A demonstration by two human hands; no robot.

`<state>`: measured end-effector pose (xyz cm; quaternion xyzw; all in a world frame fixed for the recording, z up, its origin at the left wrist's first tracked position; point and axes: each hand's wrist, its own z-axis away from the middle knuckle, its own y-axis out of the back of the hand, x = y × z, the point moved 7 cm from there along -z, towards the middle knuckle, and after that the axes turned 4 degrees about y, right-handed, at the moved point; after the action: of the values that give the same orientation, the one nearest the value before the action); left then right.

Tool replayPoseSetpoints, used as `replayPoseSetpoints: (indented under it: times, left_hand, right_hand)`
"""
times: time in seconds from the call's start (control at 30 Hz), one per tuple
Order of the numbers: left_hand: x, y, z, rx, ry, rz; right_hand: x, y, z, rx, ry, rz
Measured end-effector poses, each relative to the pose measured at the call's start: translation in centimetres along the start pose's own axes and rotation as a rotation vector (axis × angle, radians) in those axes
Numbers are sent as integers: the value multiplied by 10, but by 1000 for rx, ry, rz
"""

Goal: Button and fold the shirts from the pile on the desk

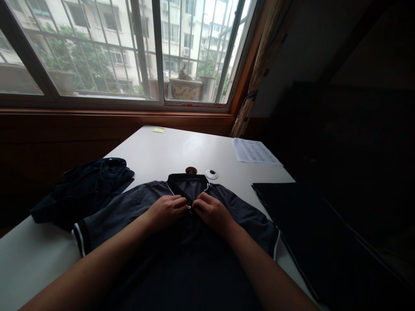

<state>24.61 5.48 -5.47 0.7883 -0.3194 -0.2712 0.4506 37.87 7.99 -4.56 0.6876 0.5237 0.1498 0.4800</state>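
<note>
A dark polo shirt lies spread front side up on the white table, its black, white-edged collar toward the window. Both hands meet at the neck opening, just below the collar. My left hand pinches the shirt's placket from the left. From the right, my right hand pinches the same placket, its fingertips nearly touching the left ones. Between them shows a small pale spot, perhaps a button, too small to make out. The lower part of the shirt is lost in shadow.
A crumpled dark garment lies on the left, and a folded dark cloth on the right. Beyond the collar are a brown round object and a white round one. Printed sheets and a yellow note lie farther back on the table.
</note>
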Motion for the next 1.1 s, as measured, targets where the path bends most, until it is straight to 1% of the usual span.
replayPoseSetpoints:
  times: [0.13, 0.33, 0.57, 0.73, 0.87, 0.93, 1.0, 1.1]
  left_hand:
    - [2, 4, 0, 35, -13, 12]
    - [4, 8, 0, 80, -18, 19]
    - [5, 8, 0, 104, -25, 16]
    - [6, 12, 0, 121, -24, 23]
    - [6, 16, 0, 141, -19, 29]
    - [6, 16, 0, 146, -21, 27]
    - [6, 16, 0, 147, -18, 33]
    - [5, 17, -1, 148, -4, 41]
  right_hand:
    - [4, 2, 1, 67, -33, -116]
    - [12, -1, 0, 116, -90, -237]
    - [16, -2, 1, 134, -119, -285]
    - [23, 1, 7, 266, -211, -286]
    - [22, 5, 10, 356, -240, -327]
    - [19, 9, 9, 379, -234, -298]
    - [13, 13, 7, 389, -199, -274]
    - [7, 18, 4, 368, -129, -273]
